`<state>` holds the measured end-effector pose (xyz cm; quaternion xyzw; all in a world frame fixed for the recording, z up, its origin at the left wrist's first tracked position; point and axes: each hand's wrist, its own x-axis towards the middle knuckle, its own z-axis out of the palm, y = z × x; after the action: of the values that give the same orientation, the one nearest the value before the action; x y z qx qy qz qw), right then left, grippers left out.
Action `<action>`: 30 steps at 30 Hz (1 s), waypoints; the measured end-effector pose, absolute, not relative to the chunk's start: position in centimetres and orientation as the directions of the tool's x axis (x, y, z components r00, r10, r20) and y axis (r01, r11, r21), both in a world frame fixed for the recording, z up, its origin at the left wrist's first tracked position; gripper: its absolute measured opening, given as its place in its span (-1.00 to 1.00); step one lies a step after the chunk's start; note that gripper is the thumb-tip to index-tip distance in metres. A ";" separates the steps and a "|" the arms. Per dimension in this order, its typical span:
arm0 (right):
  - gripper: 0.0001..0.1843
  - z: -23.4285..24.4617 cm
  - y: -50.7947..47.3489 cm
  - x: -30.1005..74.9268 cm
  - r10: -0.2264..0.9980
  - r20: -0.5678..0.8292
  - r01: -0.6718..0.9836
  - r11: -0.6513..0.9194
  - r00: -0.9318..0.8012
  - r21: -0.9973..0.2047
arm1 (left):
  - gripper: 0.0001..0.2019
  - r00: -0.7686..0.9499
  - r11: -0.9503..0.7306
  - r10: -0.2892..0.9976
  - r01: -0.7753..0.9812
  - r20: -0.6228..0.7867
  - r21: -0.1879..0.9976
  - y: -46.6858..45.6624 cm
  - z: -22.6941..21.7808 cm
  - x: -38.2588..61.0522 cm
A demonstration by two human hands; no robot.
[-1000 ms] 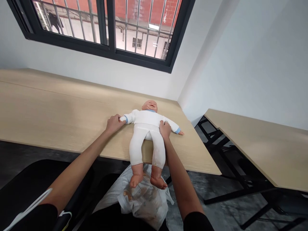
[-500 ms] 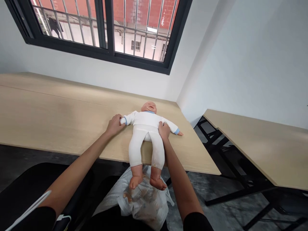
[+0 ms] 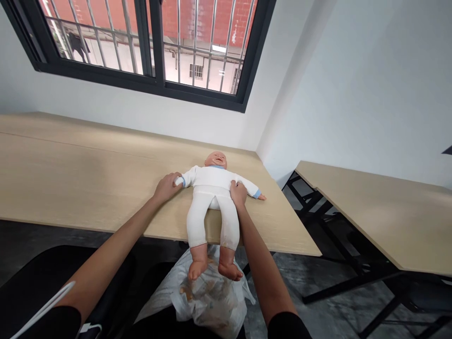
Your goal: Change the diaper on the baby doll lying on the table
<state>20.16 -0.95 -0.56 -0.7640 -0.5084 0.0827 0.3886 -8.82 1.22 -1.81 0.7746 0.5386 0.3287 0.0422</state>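
- Little has changed in the hold: the left hand [image 3: 168,186] grips the doll's cuff end at 9 o'clock; the right hand [image 3: 239,193] curls against its waist at 3, whether gripping I cannot tell. The work seems steady.
- Doll [image 3: 213,178] lies face-up on the counter [image 3: 88,174], head at 12, feet past the edge at 6.
- Versus the earlier frame, everything sits slightly toward 8 o'clock, likely camera movement.

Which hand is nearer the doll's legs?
Right hand: at the waist of the doll, by the top of one leg; left hand farther out, at one blue cuff.
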 end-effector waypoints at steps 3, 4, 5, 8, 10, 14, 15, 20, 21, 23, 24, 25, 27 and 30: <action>-0.60 -0.6 -0.9 20.1 0.840 0.269 0.712 -0.182 0.471 -0.679 | -0.74 0.212 -0.402 0.858 0.844 0.468 0.355 1.1 -1.6 -8.7; -0.61 -0.6 -0.9 20.2 0.840 0.269 0.711 -0.183 0.472 -0.679 | -0.74 0.207 -0.396 0.854 0.854 0.478 0.337 1.0 -1.5 -8.7; -0.61 -0.6 -0.9 20.2 0.839 0.268 0.711 -0.184 0.473 -0.679 | -0.73 0.200 -0.393 0.845 0.861 0.496 0.322 0.9 -1.5 -8.6; -0.61 -0.7 -0.9 20.2 0.840 0.266 0.710 -0.185 0.473 -0.679 | -0.73 0.190 -0.420 0.790 0.861 0.583 0.289 0.6 -1.2 -8.5; -0.61 -0.7 -0.9 20.2 0.842 0.264 0.712 -0.185 0.470 -0.678 | -0.74 0.231 -0.474 0.745 0.843 0.626 0.253 0.4 -1.0 -8.4; -0.61 -0.7 -0.9 20.3 0.842 0.265 0.715 -0.187 0.470 -0.673 | -0.78 0.355 -0.594 0.703 0.770 0.617 0.233 0.2 -0.8 -8.1; -0.61 -0.7 -0.9 20.2 0.842 0.265 0.716 -0.188 0.471 -0.672 | -0.79 0.356 -0.602 0.706 0.757 0.613 0.253 0.3 -0.8 -8.1; -0.60 -0.7 -0.9 20.2 0.843 0.264 0.719 -0.191 0.469 -0.668 | -0.84 0.232 -0.559 0.759 0.712 0.609 0.425 0.5 -0.9 -8.2; -0.60 -0.7 -0.9 20.3 0.843 0.263 0.720 -0.192 0.469 -0.667 | -0.85 0.210 -0.548 0.766 0.707 0.608 0.446 0.6 -0.9 -8.3; -0.59 -0.7 -0.9 20.3 0.844 0.259 0.720 -0.197 0.470 -0.665 | -0.86 0.167 -0.521 0.775 0.715 0.609 0.467 0.7 -0.8 -8.6; -0.58 -0.8 -0.9 20.4 0.844 0.257 0.721 -0.200 0.471 -0.664 | -0.87 0.148 -0.503 0.781 0.725 0.606 0.471 0.7 -0.7 -8.8; -0.57 -0.8 -0.9 20.4 0.843 0.255 0.721 -0.204 0.473 -0.663 | -0.87 0.134 -0.483 0.790 0.737 0.598 0.473 0.8 -0.6 -9.0; -0.56 -0.8 -0.9 20.6 0.841 0.252 0.721 -0.212 0.478 -0.660 | -0.86 0.133 -0.447 0.817 0.762 0.562 0.469 0.7 -0.4 -9.7; -0.55 -0.7 -1.0 20.7 0.837 0.244 0.718 -0.230 0.491 -0.657 | -0.85 0.171 -0.400 0.852 0.821 0.494 0.407 0.2 -0.1 -11.0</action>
<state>20.68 -0.99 -0.69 -0.7800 -0.4983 0.0800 0.3699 -10.98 0.19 -0.14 0.7647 0.5470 0.3397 0.0230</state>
